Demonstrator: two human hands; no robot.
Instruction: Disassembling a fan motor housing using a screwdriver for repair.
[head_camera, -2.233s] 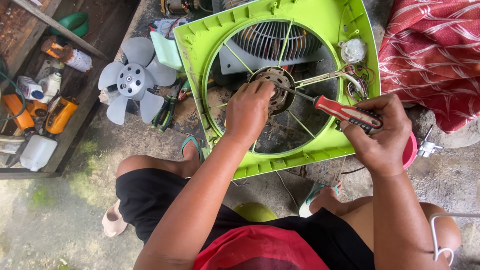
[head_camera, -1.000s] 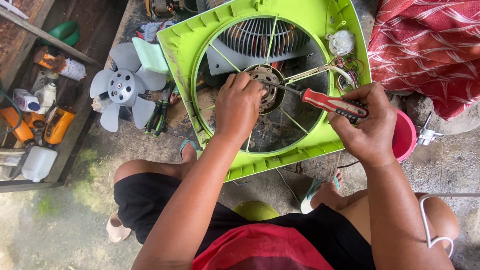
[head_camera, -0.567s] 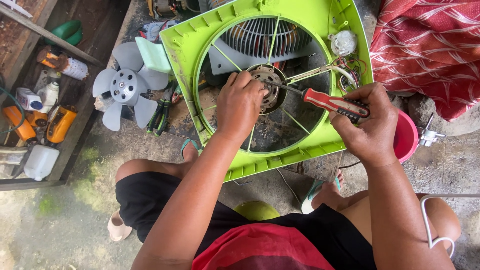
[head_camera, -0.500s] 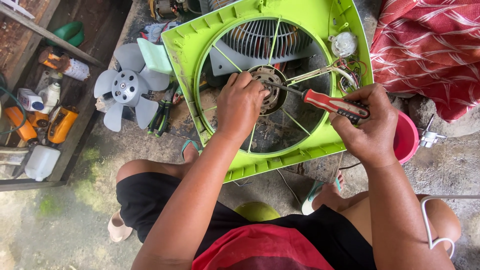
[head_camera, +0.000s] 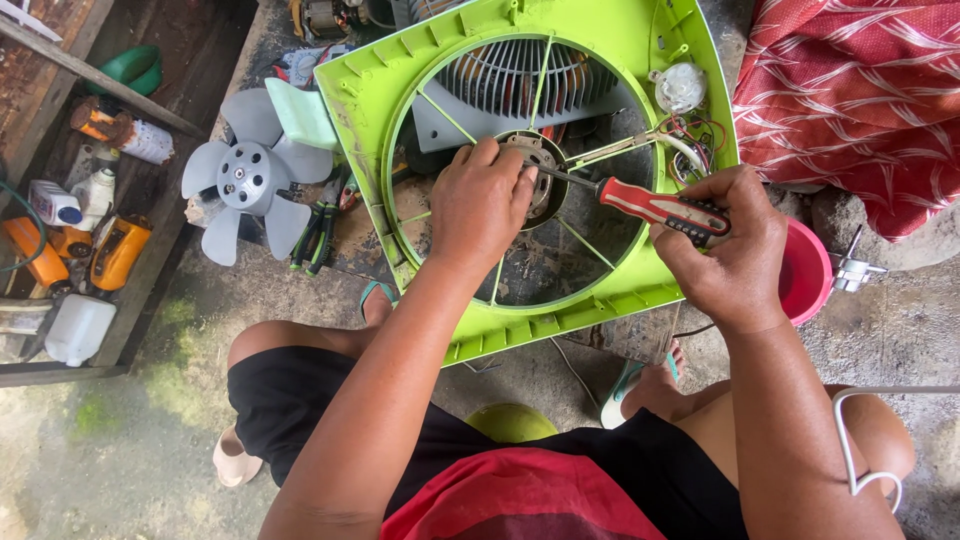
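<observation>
A lime-green square fan housing (head_camera: 600, 300) lies on the ground in front of me, with thin spokes meeting at a round metal hub (head_camera: 540, 160). My left hand (head_camera: 482, 205) rests on that hub, fingers curled over its near side. My right hand (head_camera: 728, 250) grips a screwdriver (head_camera: 655, 208) with a red and black handle. Its metal shaft runs left to the hub, the tip next to my left fingers. A grey ribbed motor cover (head_camera: 520, 80) shows through the housing's opening. Wires and a small white part (head_camera: 680, 88) sit at the housing's upper right.
A grey fan blade (head_camera: 245, 178) and green-handled pliers (head_camera: 318, 232) lie left of the housing. A wooden shelf (head_camera: 60, 130) at far left holds bottles and orange tools. A pink bowl (head_camera: 805, 272) and red patterned cloth (head_camera: 850, 100) are at right. A white cable (head_camera: 850, 440) crosses my right knee.
The view has shifted slightly. Both hands have stayed on the hub and the screwdriver, with the screwdriver tip kept at the hub.
</observation>
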